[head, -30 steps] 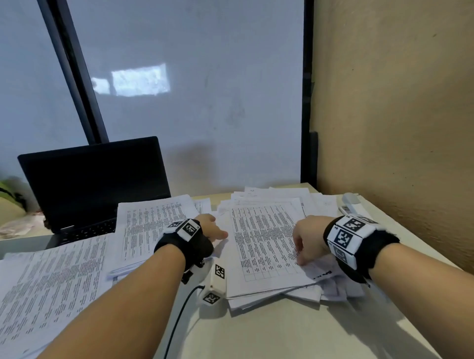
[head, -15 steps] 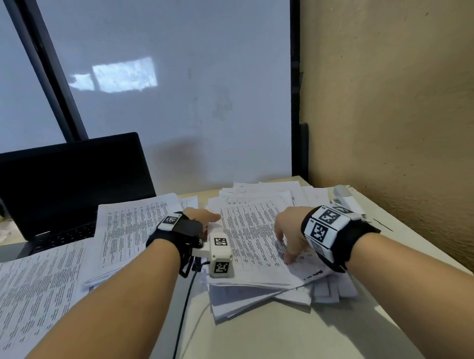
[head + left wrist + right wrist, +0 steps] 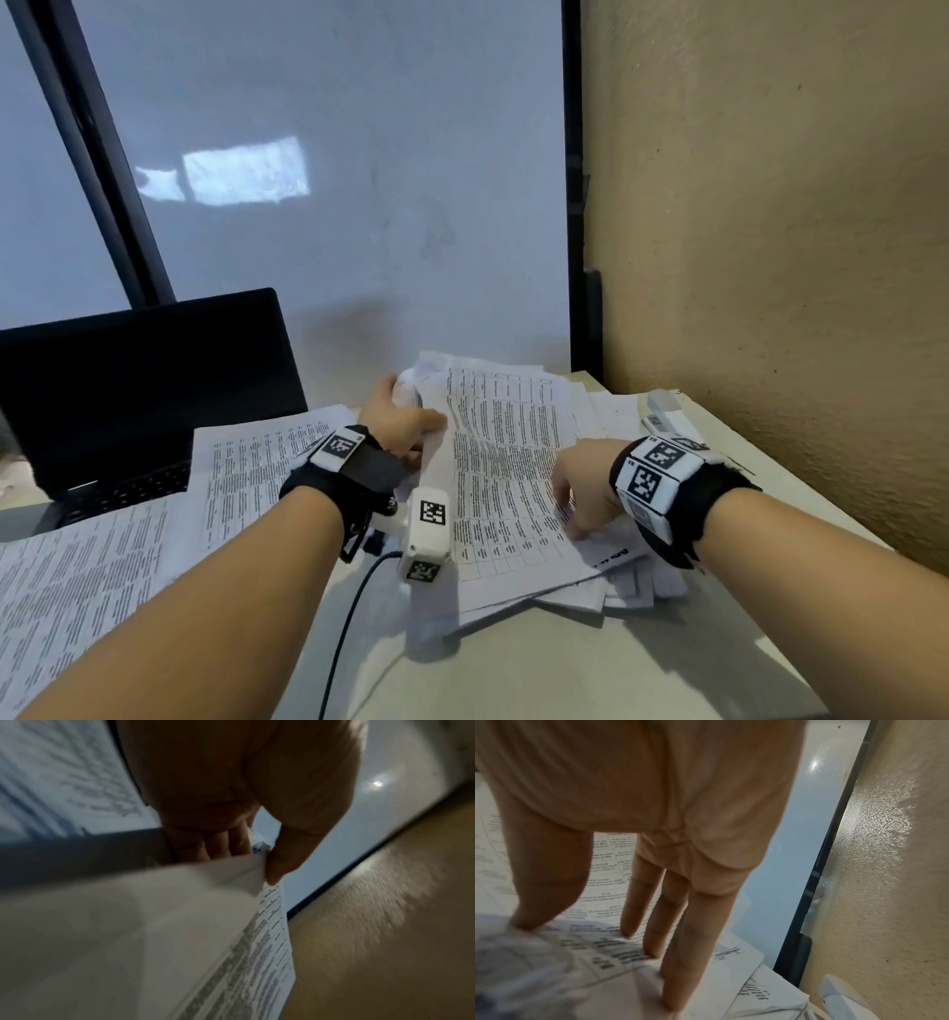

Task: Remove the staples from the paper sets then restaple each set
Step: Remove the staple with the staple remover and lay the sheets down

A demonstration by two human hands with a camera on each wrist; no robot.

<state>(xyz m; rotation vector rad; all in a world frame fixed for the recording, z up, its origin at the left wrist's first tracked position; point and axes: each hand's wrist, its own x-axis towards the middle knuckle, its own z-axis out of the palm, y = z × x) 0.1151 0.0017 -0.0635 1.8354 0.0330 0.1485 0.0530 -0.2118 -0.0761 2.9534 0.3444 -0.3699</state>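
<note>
Left hand (image 3: 398, 419) pinches the lifted far-left corner of the top paper set (image 3: 506, 462) on the desk pile; right hand (image 3: 583, 483), fingers straight, presses its near edge; stapler (image 3: 665, 411) lies beside the wall.

a black laptop (image 3: 128, 390) stands open at the back left of the table (image 3: 539, 668), its screen dark and its keyboard partly seen at the lower edge. behind the laptop there is a big pale blue-grey panel (image 3: 334, 154) with a bright patch of reflected light (image 3: 241, 172) on it. a black frame bar (image 3: 97, 154) runs slanted on the left side of this panel, and another black strip (image 3: 574, 180) runs upright at its right edge. to the right there is a rough tan wall (image 3: 770, 205), which meets the table edge. a thin black cable (image 3: 349, 627) lies over the pale table top in the front.
</note>
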